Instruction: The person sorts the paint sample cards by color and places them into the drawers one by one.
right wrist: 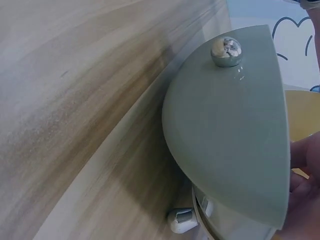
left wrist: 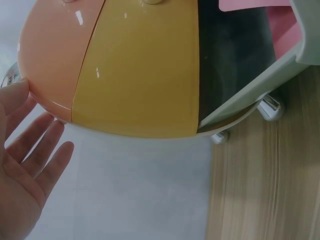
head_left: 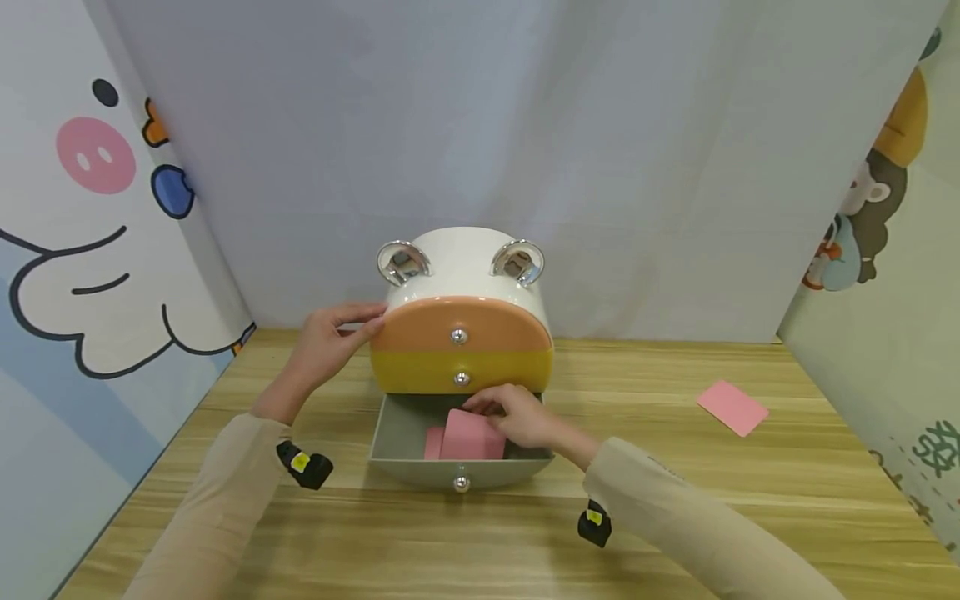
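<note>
A small rounded cabinet (head_left: 457, 258) with a white top, silver ears and stacked drawer fronts stands on the table. Its lowest grey-green drawer (head_left: 390, 442) is pulled out. Inside, a pink card (head_left: 474, 435) leans up at a tilt, its right edge pinched by my right hand (head_left: 521, 417). Another pink card (head_left: 433, 443) shows behind it at the left. My left hand (head_left: 322, 346) touches the cabinet's left side near the orange drawer front (left wrist: 55, 55), thumb at the front edge and fingers fairly straight. The drawer front hides much of my right hand in the right wrist view.
A loose pink card (head_left: 732, 407) lies on the wooden table (head_left: 637, 467) to the right. Silver knobs, such as the drawer knob (head_left: 461, 483), stick out in front. Behind stands a pale curtain (head_left: 645, 183), with printed panels at both sides.
</note>
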Demonstrator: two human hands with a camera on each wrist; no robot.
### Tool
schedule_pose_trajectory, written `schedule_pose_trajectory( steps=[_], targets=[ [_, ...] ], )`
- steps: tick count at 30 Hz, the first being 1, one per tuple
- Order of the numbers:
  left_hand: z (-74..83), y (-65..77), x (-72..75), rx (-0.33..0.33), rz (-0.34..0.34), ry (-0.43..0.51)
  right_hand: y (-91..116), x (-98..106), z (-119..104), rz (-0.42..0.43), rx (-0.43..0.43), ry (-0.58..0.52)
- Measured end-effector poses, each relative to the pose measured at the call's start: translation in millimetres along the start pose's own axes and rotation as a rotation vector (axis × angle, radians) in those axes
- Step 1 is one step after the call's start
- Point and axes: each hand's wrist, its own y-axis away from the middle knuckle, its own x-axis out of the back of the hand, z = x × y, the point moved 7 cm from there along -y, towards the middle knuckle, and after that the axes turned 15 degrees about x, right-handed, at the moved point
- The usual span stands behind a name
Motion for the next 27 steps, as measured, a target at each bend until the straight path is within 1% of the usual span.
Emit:
schedule_pose_trajectory(
  steps=[5,7,10,13,15,19,22,27],
  targets=[
    [-1.5,-0.9,-1.7,0.002,-0.003,-0.001,6.4,9.9,-4.9,0.021,0.020,-0.004],
    [-2.5,-1.5,-2.1,0.004,-0.005,-0.004,9.9,16.4,-7.9,0.030,0.042,-0.028],
    [-2.9,-1.8,-2.0,0.004,-0.005,-0.005,18.2,30.4,-11.4,0.042,0.081,-0.076],
    [-2.2,-1.2,-1.2,0.001,-0.002,-0.006,32.5,49.3,-9.2,0.060,0.074,-0.126],
    [-1.4,-0.8,-0.8,0.000,0.000,-0.007,45.6,65.0,-4.5,0.091,0.036,-0.145],
    [-0.7,-0.8,-0.8,-0.002,0.004,-0.013,79.4,96.5,15.3,0.165,-0.061,-0.117],
    [-1.4,-1.1,-0.8,0.003,0.006,-0.016,111.8,118.8,36.1,0.197,-0.170,-0.050],
    [-2.8,-1.3,-0.3,0.011,-0.001,-0.007,173.2,154.2,75.5,0.255,-0.375,0.081]
  ],
)
